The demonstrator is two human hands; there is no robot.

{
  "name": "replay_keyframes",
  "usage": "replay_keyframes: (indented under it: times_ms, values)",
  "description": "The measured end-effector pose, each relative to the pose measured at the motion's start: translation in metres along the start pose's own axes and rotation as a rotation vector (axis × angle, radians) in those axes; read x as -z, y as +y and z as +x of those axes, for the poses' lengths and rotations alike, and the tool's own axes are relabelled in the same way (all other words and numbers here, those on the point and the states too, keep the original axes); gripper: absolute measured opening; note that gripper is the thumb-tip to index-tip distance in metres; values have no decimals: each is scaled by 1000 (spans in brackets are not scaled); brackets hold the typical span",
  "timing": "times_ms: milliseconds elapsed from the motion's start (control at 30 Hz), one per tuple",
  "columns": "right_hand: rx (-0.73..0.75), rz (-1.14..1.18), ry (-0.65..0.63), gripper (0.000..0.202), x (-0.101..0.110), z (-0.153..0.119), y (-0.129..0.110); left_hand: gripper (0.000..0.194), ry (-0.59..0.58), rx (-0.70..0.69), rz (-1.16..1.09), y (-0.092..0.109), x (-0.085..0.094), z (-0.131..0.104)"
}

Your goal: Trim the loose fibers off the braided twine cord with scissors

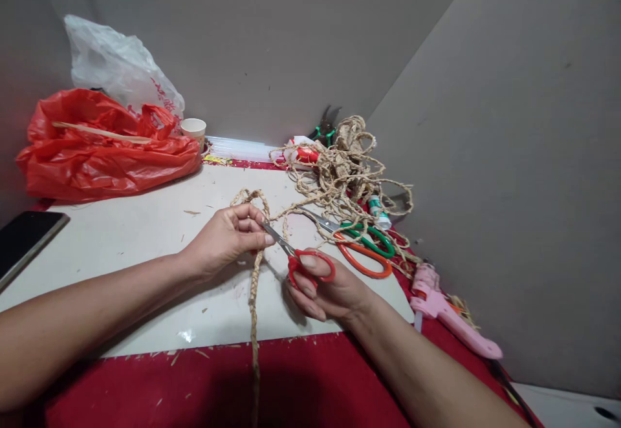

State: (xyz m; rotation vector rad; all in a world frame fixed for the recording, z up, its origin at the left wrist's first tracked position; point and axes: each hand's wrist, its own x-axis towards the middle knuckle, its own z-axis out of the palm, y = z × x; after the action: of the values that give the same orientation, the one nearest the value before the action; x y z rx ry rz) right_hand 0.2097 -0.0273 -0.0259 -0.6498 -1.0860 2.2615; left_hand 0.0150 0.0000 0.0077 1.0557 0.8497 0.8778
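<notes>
Below the left hand [231, 237] — coarse plaited cord [254, 286] trails.

red plastic bag [109, 166] | whitish bag [116, 59] behind it | paper cup [194, 129] | phone [28, 242] | pink glue gun [441, 310]

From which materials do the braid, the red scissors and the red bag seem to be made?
The braid: probably dried plant fibre, matte and tan, with plaited strands showing.
The red scissors: likely steel blades, grey with a metallic sheen; the evenly coloured handles look like plastic.
The red bag: apparently thin plastic film, glossy, with creases catching the light.
</notes>
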Motion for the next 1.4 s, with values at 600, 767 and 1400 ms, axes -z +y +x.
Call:
replay_keyframes:
  times_ms: [600, 767, 1400]
  values:
    - [21, -5, -4, 48, 3, -1, 2, 24, -7, 23, -99, -3, 7, 6]
    - [71, 1, 48, 47, 1, -1, 3, 24, -12, 31, -96, -2, 5, 6]
    - [148, 158, 72, 49, -1, 1, 1, 19, 25, -46, -69, -7, 7, 8]
